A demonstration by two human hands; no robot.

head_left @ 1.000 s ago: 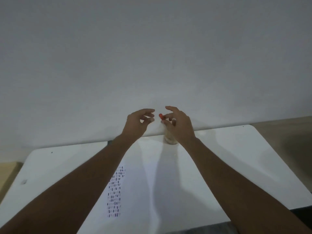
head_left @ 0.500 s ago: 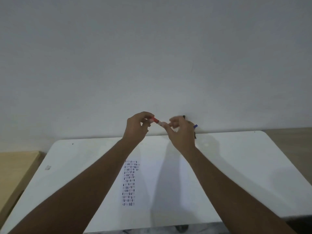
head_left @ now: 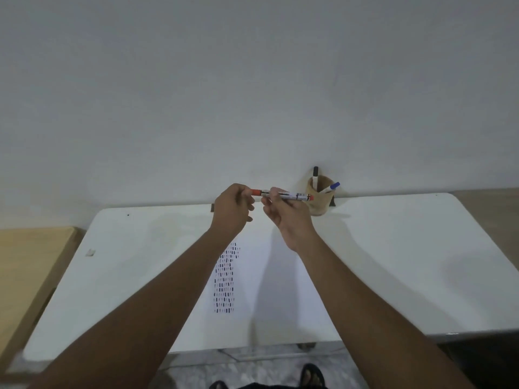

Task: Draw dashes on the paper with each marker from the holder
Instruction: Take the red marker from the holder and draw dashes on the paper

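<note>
I hold a red marker [head_left: 292, 195] level above the far side of the white table [head_left: 393, 262]. My right hand [head_left: 286, 217] grips its white barrel. My left hand [head_left: 233, 213] pinches the red cap [head_left: 256, 192], which sits slightly apart from the barrel with a dark tip showing between them. The paper [head_left: 269, 276] lies flat below my forearms, with columns of dark dashes [head_left: 224, 279] on its left part. The tan marker holder [head_left: 321, 199] stands at the table's far edge, right of my hands, with a black marker [head_left: 315, 177] and a blue-capped marker [head_left: 331, 187] in it.
A pale wall rises just behind the table. A wooden surface [head_left: 28, 265] adjoins the table on the left. A small scrap [head_left: 90, 252] lies on the table's left part. My feet in dark sandals [head_left: 311, 374] show below the front edge.
My hands came toward me, away from the holder, which is now uncovered. My left hand took hold of the red cap and pulled it slightly off the marker held by my right hand.
</note>
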